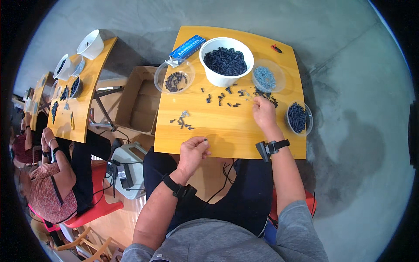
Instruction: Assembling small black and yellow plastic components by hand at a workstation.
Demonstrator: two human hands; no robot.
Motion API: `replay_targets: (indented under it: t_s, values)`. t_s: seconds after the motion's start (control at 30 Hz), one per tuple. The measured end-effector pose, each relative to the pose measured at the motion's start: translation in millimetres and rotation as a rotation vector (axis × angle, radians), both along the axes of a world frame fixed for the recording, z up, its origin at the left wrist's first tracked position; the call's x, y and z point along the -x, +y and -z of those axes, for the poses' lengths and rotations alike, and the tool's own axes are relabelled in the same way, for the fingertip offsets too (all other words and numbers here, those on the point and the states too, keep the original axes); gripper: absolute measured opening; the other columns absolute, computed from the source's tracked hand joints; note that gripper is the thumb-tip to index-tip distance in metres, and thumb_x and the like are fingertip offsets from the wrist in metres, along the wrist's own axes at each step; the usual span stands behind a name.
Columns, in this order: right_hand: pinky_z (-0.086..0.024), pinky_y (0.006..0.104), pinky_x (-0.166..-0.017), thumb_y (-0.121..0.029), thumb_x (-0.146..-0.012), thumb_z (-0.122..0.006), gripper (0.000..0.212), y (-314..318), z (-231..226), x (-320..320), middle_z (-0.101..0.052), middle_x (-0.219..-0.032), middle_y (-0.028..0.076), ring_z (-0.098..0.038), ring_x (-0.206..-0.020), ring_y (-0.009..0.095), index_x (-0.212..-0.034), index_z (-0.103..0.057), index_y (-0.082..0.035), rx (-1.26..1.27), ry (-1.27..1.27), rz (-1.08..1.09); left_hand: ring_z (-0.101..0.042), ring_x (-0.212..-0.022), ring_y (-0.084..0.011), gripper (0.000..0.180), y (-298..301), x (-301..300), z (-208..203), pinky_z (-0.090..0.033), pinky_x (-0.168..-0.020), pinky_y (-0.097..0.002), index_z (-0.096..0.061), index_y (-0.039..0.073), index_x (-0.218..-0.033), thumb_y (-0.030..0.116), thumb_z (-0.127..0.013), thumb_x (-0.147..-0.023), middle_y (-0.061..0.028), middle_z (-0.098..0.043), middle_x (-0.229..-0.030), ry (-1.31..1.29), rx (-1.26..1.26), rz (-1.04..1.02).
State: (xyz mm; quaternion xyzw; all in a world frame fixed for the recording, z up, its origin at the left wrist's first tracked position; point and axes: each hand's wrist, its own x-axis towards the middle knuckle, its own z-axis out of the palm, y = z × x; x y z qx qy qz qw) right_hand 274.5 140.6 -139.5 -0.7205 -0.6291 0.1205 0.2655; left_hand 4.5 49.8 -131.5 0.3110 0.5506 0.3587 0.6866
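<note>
My left hand [192, 155] is closed in a pinch over the front edge of the wooden table [227, 135]. A small black piece [205, 140] shows at its fingertips. My right hand [264, 112] reaches farther in, its fingers drawn together at the near edge of a pile of small black pieces [271, 100]. What lies between those fingertips is hidden. Beside them are several loose black cylindrical pieces [220, 98] and a few tiny pale bits [247, 94]. Closer to my left hand lie another small group of black pieces [181, 123] and some grey bits [185, 114].
A white bucket [208, 76] of black pieces stands at the back, near a blue box [187, 47]. Clear tubs [192, 78] hold black pieces or blue-grey screw-like parts [264, 78]. A red-black clip-like tool [276, 49] lies far right. Another person [56, 187] works at the left table.
</note>
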Motion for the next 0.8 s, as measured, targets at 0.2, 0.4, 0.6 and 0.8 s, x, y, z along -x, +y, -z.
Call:
replay_targets:
  t_s: [0.2,0.4,0.6,0.8]
  values:
    - [-0.048,0.0428,-0.075,-0.008,-0.078,-0.059,0.019,3.1,-11.7,6.6,-0.063,-0.090,0.019,-0.060,-0.086,0.035,-0.096,-0.063,-0.004,0.005,-0.024,-0.068,-0.061,-0.061,-0.0110,0.018,2.7,-0.7,-1.0,-0.048,-0.055,-0.0216,-0.060,-0.003,-0.101,0.008,-0.058,-0.087,-0.0060,-0.063,-0.081,0.062,-0.005,0.062]
    - [-0.048,0.0438,-0.073,-0.009,-0.078,-0.061,0.017,7.3,-13.2,13.5,-0.062,-0.086,0.019,-0.060,-0.082,0.036,-0.094,-0.062,-0.003,-0.009,-0.055,-0.133,-0.061,-0.061,-0.0107,0.018,3.2,-1.7,-1.1,-0.048,-0.053,-0.0207,-0.060,-0.003,-0.101,0.008,-0.058,-0.087,-0.0054,-0.063,-0.080,0.076,0.007,0.066]
    - [-0.047,0.0447,-0.071,-0.010,-0.080,-0.059,0.010,9.0,-3.7,14.8,-0.061,-0.086,0.019,-0.059,-0.081,0.037,-0.088,-0.059,-0.004,-0.032,-0.127,-0.116,-0.062,-0.061,-0.0113,0.019,4.1,-0.4,-2.7,-0.048,-0.054,-0.0207,-0.060,-0.003,-0.101,0.009,-0.059,-0.087,-0.0058,-0.063,-0.082,0.087,0.006,0.080]
    - [-0.047,0.0443,-0.072,-0.010,-0.081,-0.059,0.010,-4.9,-27.9,21.3,-0.060,-0.088,0.019,-0.059,-0.084,0.037,-0.088,-0.057,-0.003,-0.177,0.064,-0.088,-0.062,-0.063,-0.0126,0.020,5.2,0.2,-7.2,-0.048,-0.054,-0.0217,-0.059,-0.003,-0.101,0.010,-0.058,-0.087,-0.0059,-0.062,-0.081,0.076,0.018,0.093]
